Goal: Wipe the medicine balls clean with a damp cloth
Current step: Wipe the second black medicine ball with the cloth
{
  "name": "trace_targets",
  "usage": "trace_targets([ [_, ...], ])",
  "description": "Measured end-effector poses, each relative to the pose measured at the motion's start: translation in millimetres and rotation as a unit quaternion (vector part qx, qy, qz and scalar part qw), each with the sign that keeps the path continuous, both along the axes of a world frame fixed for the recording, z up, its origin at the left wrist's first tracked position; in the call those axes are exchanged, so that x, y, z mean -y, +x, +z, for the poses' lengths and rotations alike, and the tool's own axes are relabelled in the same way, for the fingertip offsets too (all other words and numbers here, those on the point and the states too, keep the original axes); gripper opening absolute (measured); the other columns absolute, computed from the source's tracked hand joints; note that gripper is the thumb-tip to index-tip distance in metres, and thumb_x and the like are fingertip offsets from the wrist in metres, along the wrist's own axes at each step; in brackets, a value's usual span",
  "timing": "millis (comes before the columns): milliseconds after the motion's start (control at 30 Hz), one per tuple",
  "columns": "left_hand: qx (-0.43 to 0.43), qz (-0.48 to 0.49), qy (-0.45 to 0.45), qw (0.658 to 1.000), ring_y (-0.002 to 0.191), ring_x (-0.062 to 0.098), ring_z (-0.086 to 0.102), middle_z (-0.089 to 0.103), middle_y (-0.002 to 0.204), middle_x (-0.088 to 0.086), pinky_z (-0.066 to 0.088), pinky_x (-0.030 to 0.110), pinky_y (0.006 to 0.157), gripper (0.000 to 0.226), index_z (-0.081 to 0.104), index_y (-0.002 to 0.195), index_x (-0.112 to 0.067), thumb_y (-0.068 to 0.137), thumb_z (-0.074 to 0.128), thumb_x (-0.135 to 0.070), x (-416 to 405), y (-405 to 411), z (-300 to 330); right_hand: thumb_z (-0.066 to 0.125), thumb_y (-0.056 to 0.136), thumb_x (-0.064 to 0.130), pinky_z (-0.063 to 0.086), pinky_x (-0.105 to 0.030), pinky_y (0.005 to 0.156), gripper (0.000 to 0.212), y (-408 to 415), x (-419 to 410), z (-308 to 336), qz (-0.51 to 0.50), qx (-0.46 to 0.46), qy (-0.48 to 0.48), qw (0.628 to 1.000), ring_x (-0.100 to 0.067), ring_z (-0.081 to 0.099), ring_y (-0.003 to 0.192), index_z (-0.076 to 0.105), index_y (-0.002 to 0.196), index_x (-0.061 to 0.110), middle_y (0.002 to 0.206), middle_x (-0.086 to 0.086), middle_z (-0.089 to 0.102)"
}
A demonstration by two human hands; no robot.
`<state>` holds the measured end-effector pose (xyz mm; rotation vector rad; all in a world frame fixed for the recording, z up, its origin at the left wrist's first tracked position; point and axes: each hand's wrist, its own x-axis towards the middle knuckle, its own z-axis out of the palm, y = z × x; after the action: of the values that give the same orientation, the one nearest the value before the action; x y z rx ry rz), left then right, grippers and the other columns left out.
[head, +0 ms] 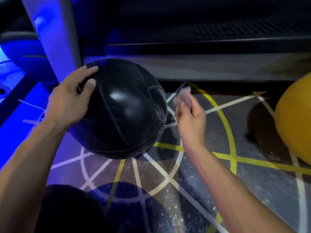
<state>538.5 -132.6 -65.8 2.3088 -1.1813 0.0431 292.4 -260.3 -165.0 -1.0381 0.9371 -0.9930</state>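
Black leather, stitched in panels and glossy under the light: that is the round medicine ball point(124, 108), resting on the dark speckled floor point(210, 182) with its yellow and white painted lines. My left hand point(70, 100) lies on the ball's left side, fingers spread over its upper curve, thumb pressed against the leather. My right hand point(189, 111) hovers just beside the ball's right edge, apart from it, fingers curled; it is blurred, so I cannot tell whether it holds anything. Well to the right of the ball sits a large yellow rubber ball point(296, 121).
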Motion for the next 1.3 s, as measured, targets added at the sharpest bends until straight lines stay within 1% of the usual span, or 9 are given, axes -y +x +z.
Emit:
trace_targets([
  [200, -0.028, 0.010, -0.004, 1.000, 0.142, 0.006, 0.046, 0.052, 0.150, -0.020, 0.034, 0.040, 0.121, 0.039, 0.050, 0.140, -0.058, 0.102, 0.048, -0.052, -6, 22, -3, 0.046, 0.104, -0.003, 0.024, -0.026, 0.124, 0.053, 22, -57, -23, 0.143, -0.101, -0.344, 0.923, -0.008, 0.030, 0.151, 0.042, 0.154, 0.013, 0.163, -0.001, 0.036],
  [300, -0.042, 0.006, -0.022, 0.999, 0.135, 0.003, 0.052, 0.060, 0.142, -0.018, 0.036, 0.030, 0.117, 0.039, 0.054, 0.143, -0.048, 0.104, 0.050, -0.045, -16, 35, -6, 0.045, 0.107, 0.007, 0.042, -0.009, 0.100, 0.045, 12, -55, -61, 0.113, -0.182, -0.154, 0.964, 0.013, 0.054, 0.122, 0.052, 0.149, 0.023, 0.149, 0.013, 0.052],
  [400, -0.076, 0.009, -0.033, 0.997, 0.134, 0.004, 0.052, 0.061, 0.140, -0.016, 0.036, 0.028, 0.117, 0.039, 0.055, 0.144, -0.044, 0.106, 0.049, -0.043, -25, 52, -9, 0.041, 0.105, 0.002, 0.047, -0.023, 0.056, 0.031, 14, -37, -70, 0.079, -0.145, 0.185, 0.969, -0.011, 0.063, 0.061, 0.071, 0.110, 0.008, 0.088, -0.012, 0.070],
  [467, -0.098, 0.027, -0.037, 0.994, 0.136, 0.007, 0.052, 0.061, 0.141, -0.015, 0.036, 0.034, 0.119, 0.038, 0.055, 0.143, -0.046, 0.105, 0.049, -0.045, -34, 68, -12, 0.040, 0.103, -0.007, 0.042, -0.028, 0.049, 0.025, 19, -30, -51, 0.051, -0.058, 0.218, 0.973, -0.016, 0.050, 0.050, 0.064, 0.108, -0.008, 0.083, -0.020, 0.067],
  [633, -0.136, 0.052, -0.055, 0.988, 0.134, 0.008, 0.053, 0.062, 0.140, -0.015, 0.039, 0.035, 0.119, 0.037, 0.058, 0.142, -0.041, 0.106, 0.051, -0.040, -40, 82, -13, 0.046, 0.107, 0.010, 0.049, -0.016, 0.097, 0.047, 43, -19, 12, 0.042, -0.073, -0.114, 0.990, 0.001, 0.062, 0.113, 0.055, 0.146, 0.034, 0.133, 0.014, 0.065],
  [767, -0.126, 0.068, -0.041, 0.989, 0.127, 0.009, 0.059, 0.067, 0.132, -0.015, 0.044, 0.031, 0.113, 0.037, 0.059, 0.138, -0.049, 0.102, 0.051, -0.047, -22, 73, -8, 0.048, 0.105, -0.001, 0.034, -0.037, 0.122, 0.048, 49, -82, -23, 0.194, -0.112, -0.395, 0.891, -0.018, 0.038, 0.149, 0.048, 0.151, 0.012, 0.157, -0.005, 0.045],
  [900, -0.091, 0.079, -0.008, 0.993, 0.123, 0.039, 0.060, 0.068, 0.131, 0.006, 0.049, 0.046, 0.107, 0.039, 0.057, 0.134, -0.059, 0.096, 0.047, -0.056, -5, 59, 1, 0.052, 0.105, 0.000, 0.031, -0.040, 0.123, 0.050, 12, -82, -62, 0.265, -0.148, -0.434, 0.848, -0.017, 0.032, 0.152, 0.046, 0.152, 0.013, 0.161, -0.004, 0.039],
  [1167, -0.047, 0.016, 0.034, 0.998, 0.144, 0.012, 0.044, 0.050, 0.154, -0.017, 0.033, 0.032, 0.119, 0.048, 0.052, 0.146, -0.047, 0.099, 0.051, -0.057, 53, 5, 19, 0.050, 0.107, 0.012, 0.041, -0.006, 0.102, 0.037, -21, -69, -13, 0.226, -0.133, -0.127, 0.957, 0.014, 0.056, 0.119, 0.062, 0.138, 0.028, 0.135, 0.021, 0.063],
  [1300, -0.057, -0.109, -0.021, 0.992, 0.150, 0.007, 0.034, 0.042, 0.160, -0.004, 0.025, 0.033, 0.125, 0.074, 0.046, 0.153, -0.035, 0.088, 0.063, -0.066, 28, -9, 28, 0.048, 0.106, 0.004, 0.056, -0.029, 0.095, 0.031, -39, -54, -25, 0.114, -0.057, 0.147, 0.981, -0.012, 0.072, 0.100, 0.067, 0.128, 0.016, 0.114, -0.006, 0.075],
])
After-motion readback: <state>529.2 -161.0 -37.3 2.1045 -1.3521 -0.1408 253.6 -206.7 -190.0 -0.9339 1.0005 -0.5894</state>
